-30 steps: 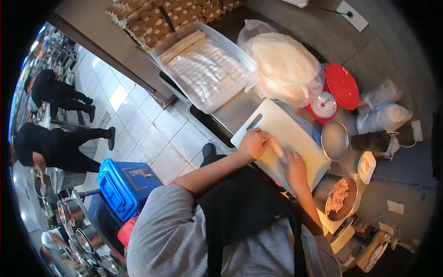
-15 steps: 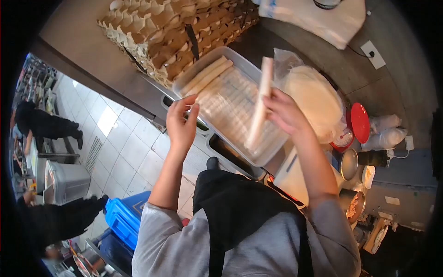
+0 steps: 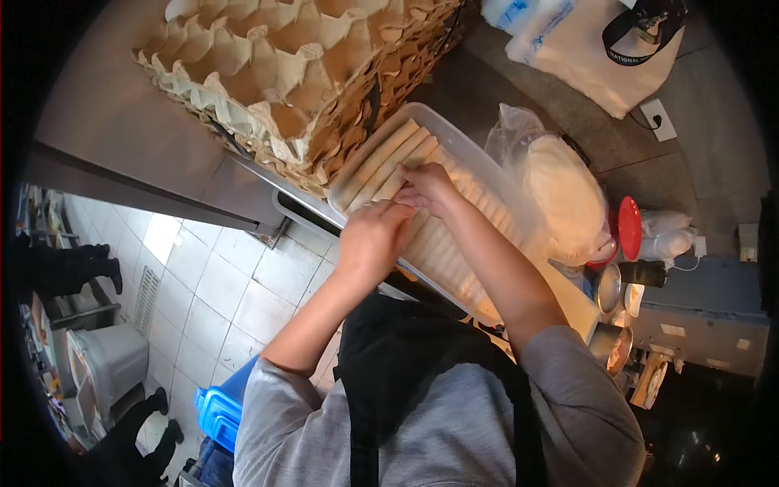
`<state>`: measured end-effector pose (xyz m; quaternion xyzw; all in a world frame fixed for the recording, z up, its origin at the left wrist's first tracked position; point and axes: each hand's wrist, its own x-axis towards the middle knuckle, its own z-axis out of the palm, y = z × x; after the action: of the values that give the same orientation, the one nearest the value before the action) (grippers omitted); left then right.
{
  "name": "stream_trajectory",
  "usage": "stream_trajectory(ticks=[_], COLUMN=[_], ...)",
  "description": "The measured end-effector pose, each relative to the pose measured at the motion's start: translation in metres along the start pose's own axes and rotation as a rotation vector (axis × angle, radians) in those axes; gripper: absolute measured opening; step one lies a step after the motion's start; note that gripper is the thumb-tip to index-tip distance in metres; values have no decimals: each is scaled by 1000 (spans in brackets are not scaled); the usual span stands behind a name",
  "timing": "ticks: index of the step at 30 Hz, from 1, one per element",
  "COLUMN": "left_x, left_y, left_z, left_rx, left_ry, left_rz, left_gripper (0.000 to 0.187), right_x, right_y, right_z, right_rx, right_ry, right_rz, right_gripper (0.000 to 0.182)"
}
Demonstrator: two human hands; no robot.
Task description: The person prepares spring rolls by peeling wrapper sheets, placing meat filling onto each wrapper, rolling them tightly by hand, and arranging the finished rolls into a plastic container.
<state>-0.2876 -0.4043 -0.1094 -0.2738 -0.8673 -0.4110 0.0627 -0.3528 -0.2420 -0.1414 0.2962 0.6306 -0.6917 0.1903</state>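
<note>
Both my hands meet over a translucent plastic container (image 3: 473, 152) with pale uncooked spring rolls in it. My right hand (image 3: 432, 191) has its fingers closed around the near part of a spring roll (image 3: 419, 156), which lies beside other rolls (image 3: 375, 166) at the container's far left end. My left hand (image 3: 373, 241) comes in from the left with bent fingers pressed near the same roll's end; its fingertips are partly hidden. Below the hands lies a layer of rolls (image 3: 442, 247) under what looks like clear plastic film.
Stacked egg trays (image 3: 284, 73) rise right behind the container. To its right sit pale round wrappers (image 3: 560, 199) in plastic, a red lid (image 3: 629, 227) and metal pans (image 3: 608, 286). A blue bin (image 3: 217, 414) stands on the tiled floor at left; other people's legs (image 3: 146, 430) show beyond.
My right hand has brought the spring roll down from above the container to its left end. My left hand has moved right and in, joining it. The view has shifted closer to the egg trays.
</note>
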Motion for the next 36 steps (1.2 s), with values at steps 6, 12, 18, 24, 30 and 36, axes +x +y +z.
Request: stream_trajectory(ticks=[6, 12, 18, 24, 30, 36], left_x=[34, 41, 49, 52, 63, 62], left_y=[-46, -74, -53, -71, -20, 55], left_z=[36, 31, 11, 10, 6, 56], left_rx=[403, 362, 357, 197, -64, -310], left_ry=[-483, -483, -546, -591, -587, -557], left_rz=[64, 74, 60, 223, -26, 33], left_gripper=[12, 9, 9, 9, 21, 22], right_x=[13, 35, 42, -55, -104, -88], right_y=[-21, -23, -17, -38, 31, 64], right_z=[-24, -17, -31, -132, -279, -310], right_rx=[-196, -145, -175, -230, -1087, -862], right_ry=[73, 67, -35, 95, 797, 765], right_rz=[31, 2, -7, -558, -864, -978], right_gripper=[28, 23, 23, 16, 32, 22])
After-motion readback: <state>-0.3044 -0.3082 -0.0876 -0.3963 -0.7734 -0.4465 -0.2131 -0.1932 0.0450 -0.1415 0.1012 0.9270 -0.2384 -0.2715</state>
